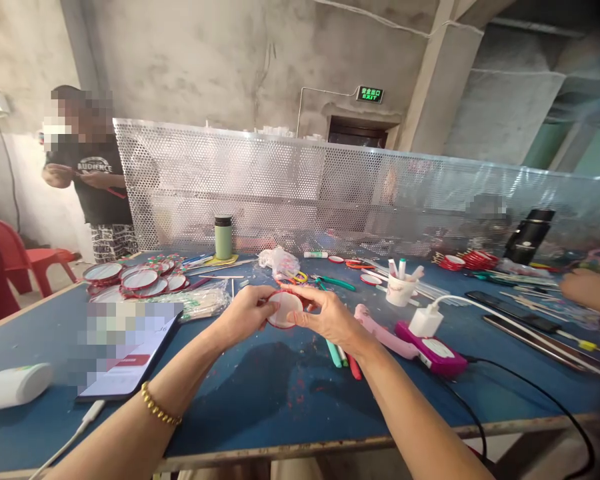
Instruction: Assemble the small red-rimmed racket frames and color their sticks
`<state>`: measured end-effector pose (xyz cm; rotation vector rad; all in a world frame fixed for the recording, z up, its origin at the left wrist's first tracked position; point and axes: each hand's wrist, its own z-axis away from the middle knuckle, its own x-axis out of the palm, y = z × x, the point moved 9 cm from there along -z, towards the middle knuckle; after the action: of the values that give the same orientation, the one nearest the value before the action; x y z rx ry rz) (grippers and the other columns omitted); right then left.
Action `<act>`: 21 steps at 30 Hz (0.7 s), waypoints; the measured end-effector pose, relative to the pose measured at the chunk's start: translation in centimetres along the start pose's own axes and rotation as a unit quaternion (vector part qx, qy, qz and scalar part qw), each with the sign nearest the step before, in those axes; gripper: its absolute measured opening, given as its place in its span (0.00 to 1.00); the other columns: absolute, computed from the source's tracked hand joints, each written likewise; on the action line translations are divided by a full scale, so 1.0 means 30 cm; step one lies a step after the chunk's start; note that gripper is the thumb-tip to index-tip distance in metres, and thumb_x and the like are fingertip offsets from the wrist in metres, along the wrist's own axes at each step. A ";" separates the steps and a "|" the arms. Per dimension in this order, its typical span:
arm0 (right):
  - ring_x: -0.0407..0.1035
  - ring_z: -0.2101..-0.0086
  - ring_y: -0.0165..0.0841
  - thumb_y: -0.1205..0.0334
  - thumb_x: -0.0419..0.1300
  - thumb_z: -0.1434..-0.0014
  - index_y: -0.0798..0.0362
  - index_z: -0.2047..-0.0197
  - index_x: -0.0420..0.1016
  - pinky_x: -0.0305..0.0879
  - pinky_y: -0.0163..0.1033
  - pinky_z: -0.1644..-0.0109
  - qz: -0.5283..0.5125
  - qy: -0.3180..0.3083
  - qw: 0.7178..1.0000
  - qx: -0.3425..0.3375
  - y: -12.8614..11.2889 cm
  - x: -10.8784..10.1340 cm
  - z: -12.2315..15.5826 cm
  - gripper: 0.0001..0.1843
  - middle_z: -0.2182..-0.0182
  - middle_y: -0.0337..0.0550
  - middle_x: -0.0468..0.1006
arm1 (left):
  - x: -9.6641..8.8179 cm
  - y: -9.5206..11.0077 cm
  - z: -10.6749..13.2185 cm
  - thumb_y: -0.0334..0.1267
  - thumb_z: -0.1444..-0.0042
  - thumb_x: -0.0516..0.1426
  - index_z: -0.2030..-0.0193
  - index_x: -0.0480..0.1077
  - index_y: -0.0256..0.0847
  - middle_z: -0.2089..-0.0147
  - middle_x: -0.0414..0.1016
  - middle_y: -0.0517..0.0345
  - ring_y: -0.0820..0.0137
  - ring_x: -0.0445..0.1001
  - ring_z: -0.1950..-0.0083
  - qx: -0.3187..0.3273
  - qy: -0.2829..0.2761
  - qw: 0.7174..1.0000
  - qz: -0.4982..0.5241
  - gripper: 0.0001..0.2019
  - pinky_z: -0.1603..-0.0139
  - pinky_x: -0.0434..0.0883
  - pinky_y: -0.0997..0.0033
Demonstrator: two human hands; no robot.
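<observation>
Shows as a round disc (284,309), whitish across the face, edged in red where the rim is visible. Is held up at both sides, between the left hand (249,312) and the right hand (330,317). Lies partly covered under both thumbs, at the left and right of the face. Tilts with the pale side turned up and back towards the wrists, far edge beneath the right fingers.
</observation>
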<state>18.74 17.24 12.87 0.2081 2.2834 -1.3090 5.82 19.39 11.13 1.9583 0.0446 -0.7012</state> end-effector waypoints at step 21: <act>0.68 0.72 0.31 0.44 0.68 0.48 0.54 0.62 0.81 0.62 0.37 0.68 -0.192 0.024 0.978 0.073 0.077 0.081 -0.007 0.21 0.74 0.41 0.77 | -0.041 0.040 0.003 0.41 0.45 0.54 0.69 0.69 0.36 0.84 0.63 0.65 0.76 0.60 0.81 0.010 0.080 0.992 0.097 0.10 0.77 0.57 0.75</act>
<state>17.42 18.38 9.99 -0.1640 2.3453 -1.6817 5.15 19.06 12.67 2.0017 -0.0543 -0.4185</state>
